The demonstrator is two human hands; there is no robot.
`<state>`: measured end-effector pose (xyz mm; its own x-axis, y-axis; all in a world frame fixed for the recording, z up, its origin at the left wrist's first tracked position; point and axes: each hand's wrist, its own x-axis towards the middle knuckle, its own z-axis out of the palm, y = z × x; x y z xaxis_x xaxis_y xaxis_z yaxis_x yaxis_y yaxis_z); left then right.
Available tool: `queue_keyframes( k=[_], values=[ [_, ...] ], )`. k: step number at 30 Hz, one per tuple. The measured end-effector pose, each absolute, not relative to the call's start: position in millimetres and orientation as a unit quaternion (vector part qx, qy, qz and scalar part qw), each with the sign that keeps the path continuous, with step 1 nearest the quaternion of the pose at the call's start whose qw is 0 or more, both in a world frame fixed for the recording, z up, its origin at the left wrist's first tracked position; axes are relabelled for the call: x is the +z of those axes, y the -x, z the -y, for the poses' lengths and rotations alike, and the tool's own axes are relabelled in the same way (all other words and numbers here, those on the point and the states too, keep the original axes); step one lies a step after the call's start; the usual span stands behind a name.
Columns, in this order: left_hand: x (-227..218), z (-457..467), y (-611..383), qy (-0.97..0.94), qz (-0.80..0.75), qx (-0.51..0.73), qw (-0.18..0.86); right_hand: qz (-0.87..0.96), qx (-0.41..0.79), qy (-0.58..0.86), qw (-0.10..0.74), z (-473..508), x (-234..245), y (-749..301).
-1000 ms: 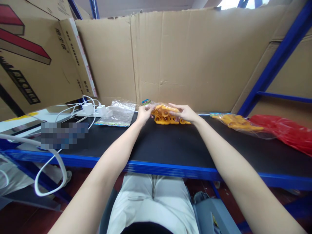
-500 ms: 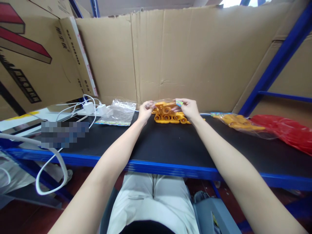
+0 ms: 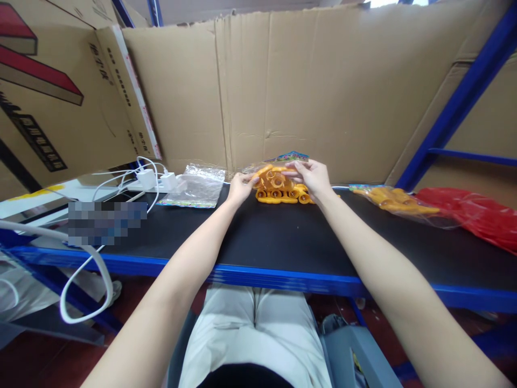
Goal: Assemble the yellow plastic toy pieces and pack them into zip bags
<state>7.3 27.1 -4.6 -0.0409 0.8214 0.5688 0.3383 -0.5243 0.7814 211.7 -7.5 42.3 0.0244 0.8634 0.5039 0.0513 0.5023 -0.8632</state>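
A clear plastic bag (image 3: 262, 166) with a colourful printed header is held up over the middle of the black tabletop, with orange-yellow plastic pieces (image 3: 278, 182) showing in it. My left hand (image 3: 241, 187) is closed on the bag's left side, thumb toward me. At the right side, my right hand (image 3: 314, 179) closes its fingers on the bag near the upper piece. Just below and behind the hands, more orange-yellow pieces with round cups (image 3: 278, 196) lie in a row on the tabletop. What these pieces are exactly, I cannot tell.
An unfilled clear bag (image 3: 197, 188) lies left, beside white chargers (image 3: 146, 179) and cables. To the right are a filled bag of orange-yellow pieces (image 3: 393, 199) and a red plastic bag (image 3: 468, 213). Cardboard (image 3: 323, 97) walls the back; the blue table edge (image 3: 283, 277) runs in front.
The bag has been turned, so its printed header has gone from my right fingers to the top back. My right fingers now reach further over the bag; my left hand barely moved.
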Motion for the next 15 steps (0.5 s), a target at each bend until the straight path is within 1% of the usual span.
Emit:
queue_keyframes(
  k=[3, 5, 10, 13, 15],
  values=[
    [-1.8, -25.6, -8.9, -0.680, -0.435, 0.568, 0.162, 0.600, 0.327, 0.360, 0.636, 4.0, 42.1, -209.8],
    [0.2, -22.6, -12.9, -0.662, -0.445, 0.572, 0.192, 0.601, 0.323, 0.341, 0.647, 1.4, 41.7, -208.4],
    [6.0, -14.0, -21.9, -0.585, -0.443, 0.601, 0.317, 0.619, 0.319, 0.285, 0.659, 0.4, 41.7, -207.9],
    [8.3, -12.4, -22.7, -0.570, -0.410, 0.622, 0.346, 0.629, 0.327, 0.249, 0.659, 3.0, 41.7, -207.7],
    [8.7, -12.9, -22.4, -0.575, -0.391, 0.629, 0.347, 0.634, 0.318, 0.235, 0.665, 4.2, 41.4, -207.0]
  ],
)
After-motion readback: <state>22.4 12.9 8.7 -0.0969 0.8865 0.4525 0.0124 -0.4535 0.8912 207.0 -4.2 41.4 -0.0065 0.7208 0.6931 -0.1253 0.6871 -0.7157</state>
